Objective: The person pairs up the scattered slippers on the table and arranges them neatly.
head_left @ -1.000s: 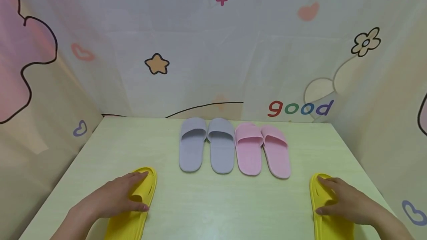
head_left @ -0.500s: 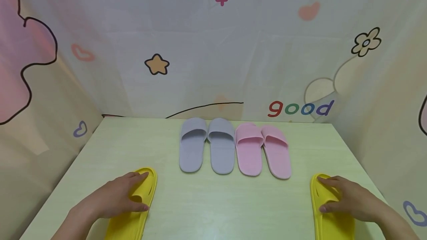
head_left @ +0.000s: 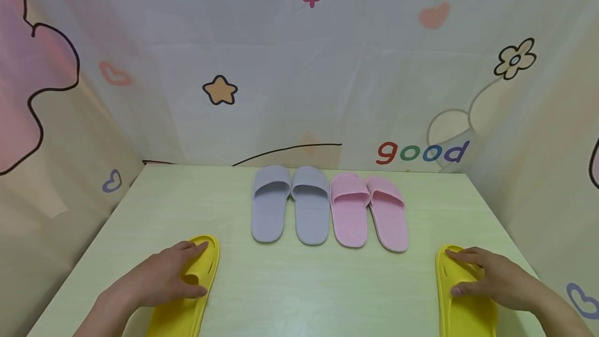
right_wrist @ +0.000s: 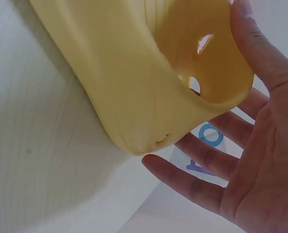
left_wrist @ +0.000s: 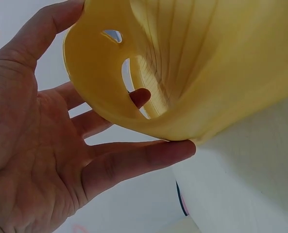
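In the head view my left hand (head_left: pixel 166 277) lies over the strap of a yellow slipper (head_left: pixel 175 319) at the front left, thumb on one edge and fingers across the toe end. One fingertip (left_wrist: pixel 141 98) shows through the slot of that slipper in the left wrist view. At the front right my right hand (head_left: pixel 496 280) rests on a second yellow slipper (head_left: pixel 470 321), its fingers spread and fairly straight. The right thumb (right_wrist: pixel 250 39) touches the strap's edge, while the lowest finger seems just apart from the slipper. The heel ends are outside the head view.
Two grey slippers (head_left: pixel 312 217) and two pink slippers (head_left: pixel 351 222) stand side by side at the back of the pale table (head_left: pixel 290 290). A printed curtain (head_left: pixel 281 66) encloses the table at the back and sides.
My right hand has shifted slightly to the right, its thumb sliding from the slipper's left edge onto the strap. The left hand and the slippers have stayed nearly still.
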`<state>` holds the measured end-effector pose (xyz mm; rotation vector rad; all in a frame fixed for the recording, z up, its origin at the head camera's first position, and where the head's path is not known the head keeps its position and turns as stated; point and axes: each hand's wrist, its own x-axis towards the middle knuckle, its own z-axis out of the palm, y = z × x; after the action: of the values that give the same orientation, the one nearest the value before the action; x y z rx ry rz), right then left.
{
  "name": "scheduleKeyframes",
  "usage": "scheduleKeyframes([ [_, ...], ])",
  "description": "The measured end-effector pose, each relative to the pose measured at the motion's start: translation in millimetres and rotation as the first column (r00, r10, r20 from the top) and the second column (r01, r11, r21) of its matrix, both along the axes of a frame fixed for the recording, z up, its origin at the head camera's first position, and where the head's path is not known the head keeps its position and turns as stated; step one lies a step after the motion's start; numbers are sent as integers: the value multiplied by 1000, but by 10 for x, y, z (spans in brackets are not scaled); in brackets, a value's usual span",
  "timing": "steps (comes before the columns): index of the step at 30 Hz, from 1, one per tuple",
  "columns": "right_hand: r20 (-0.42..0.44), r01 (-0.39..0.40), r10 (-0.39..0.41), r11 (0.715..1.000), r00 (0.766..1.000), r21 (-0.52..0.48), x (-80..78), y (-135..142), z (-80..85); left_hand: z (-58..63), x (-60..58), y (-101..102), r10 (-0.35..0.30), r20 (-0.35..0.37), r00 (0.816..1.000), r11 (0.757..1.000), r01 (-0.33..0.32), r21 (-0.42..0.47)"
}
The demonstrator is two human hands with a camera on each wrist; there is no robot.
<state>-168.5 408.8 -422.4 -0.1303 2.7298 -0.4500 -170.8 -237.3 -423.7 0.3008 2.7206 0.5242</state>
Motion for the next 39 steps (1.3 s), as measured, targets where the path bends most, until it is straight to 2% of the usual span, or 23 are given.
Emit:
scheduleKeyframes([
  [14,-76,-65,64,998,995,-17,39,-184,84,5,4,-3,-20,-24,1000,1000,20,-6],
  [19,-85,-79,78,997,993,-12,34,-351,149,0,5,-7,-13,-16,1000,1000,12,-13],
  [27,-151,-147,145,989,978,-2,28,-685,229,14,-13,-17,8,5,1000,999,-8,-39],
  [34,-207,-222,211,975,955,-29,8,-943,257,9,-5,-25,-17,-14,1000,999,17,-31],
  [39,-206,-241,228,970,952,-43,-2,-1070,245,6,-20,-14,-19,-5,1000,999,19,-26],
])
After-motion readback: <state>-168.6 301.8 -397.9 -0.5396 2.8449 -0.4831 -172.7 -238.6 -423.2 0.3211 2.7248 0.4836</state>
